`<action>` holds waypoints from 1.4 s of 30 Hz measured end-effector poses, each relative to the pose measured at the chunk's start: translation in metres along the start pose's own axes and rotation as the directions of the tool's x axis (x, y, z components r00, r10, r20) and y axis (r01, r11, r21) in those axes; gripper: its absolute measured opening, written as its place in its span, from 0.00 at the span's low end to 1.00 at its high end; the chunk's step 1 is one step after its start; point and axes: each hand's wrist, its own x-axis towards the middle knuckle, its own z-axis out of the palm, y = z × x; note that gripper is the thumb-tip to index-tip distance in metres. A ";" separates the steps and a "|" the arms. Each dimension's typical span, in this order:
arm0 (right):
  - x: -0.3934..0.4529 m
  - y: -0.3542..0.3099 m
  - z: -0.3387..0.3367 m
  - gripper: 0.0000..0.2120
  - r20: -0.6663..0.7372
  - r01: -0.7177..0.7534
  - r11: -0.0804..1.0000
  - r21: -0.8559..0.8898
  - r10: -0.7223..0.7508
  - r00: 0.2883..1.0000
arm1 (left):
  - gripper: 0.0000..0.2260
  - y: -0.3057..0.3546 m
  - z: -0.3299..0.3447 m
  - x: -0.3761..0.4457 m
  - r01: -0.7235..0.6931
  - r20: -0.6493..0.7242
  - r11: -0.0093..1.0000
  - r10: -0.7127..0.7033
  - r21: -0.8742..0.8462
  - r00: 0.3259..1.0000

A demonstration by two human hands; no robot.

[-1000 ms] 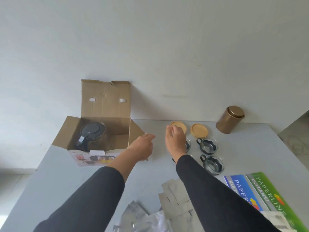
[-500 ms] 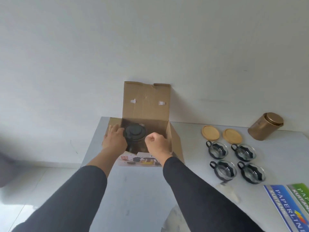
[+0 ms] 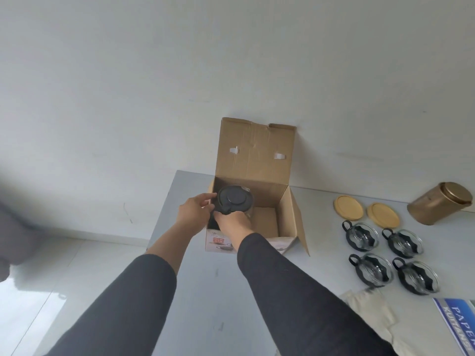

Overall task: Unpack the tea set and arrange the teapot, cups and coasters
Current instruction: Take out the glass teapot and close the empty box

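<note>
A glass teapot with a black lid (image 3: pixel 235 199) sits high in the left side of the open cardboard box (image 3: pixel 289 214). My left hand (image 3: pixel 194 214) grips its left side, fingers curled around the rim. My right hand (image 3: pixel 232 223) grips it from the front, by the black handle. Two round wooden coasters (image 3: pixel 348 206) (image 3: pixel 383 214) lie to the right of the box. Several glass cups with black holders (image 3: pixel 362 235) (image 3: pixel 402 241) (image 3: pixel 371 267) stand in front of them.
A gold tin (image 3: pixel 438 204) lies at the far right. A blue printed packet (image 3: pixel 460 322) and crumpled white wrapping (image 3: pixel 370 308) lie at the near right. The grey table (image 3: pixel 205 291) ends at its left edge near the box; floor lies beyond.
Both hands went from the cups to the box and took hold of the teapot, which now stands higher in the box. The view swung left.
</note>
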 end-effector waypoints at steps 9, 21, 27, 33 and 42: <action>0.000 0.000 -0.022 0.25 0.051 -0.128 0.904 0.407 0.117 0.992 | 0.14 0.000 0.004 0.001 0.027 -0.050 0.998 -0.029 -0.049 0.998; -0.018 0.001 -0.079 0.16 0.044 -0.013 0.695 0.719 -0.027 0.999 | 0.13 0.004 0.010 -0.002 0.037 -0.138 0.999 -0.033 0.024 0.990; -0.035 0.011 -0.131 0.11 -0.082 0.116 0.640 0.760 -0.083 0.993 | 0.15 0.022 0.029 -0.014 -0.008 -0.297 0.973 0.079 0.232 0.952; -0.042 0.033 -0.191 0.17 -0.308 0.226 0.601 0.766 0.035 0.951 | 0.15 0.070 0.074 -0.047 -0.226 -0.252 0.921 0.312 0.318 0.916; -0.014 0.109 -0.243 0.32 -0.454 0.242 0.677 0.695 0.151 0.878 | 0.22 0.111 0.175 -0.105 -0.427 -0.004 0.747 0.498 0.509 0.867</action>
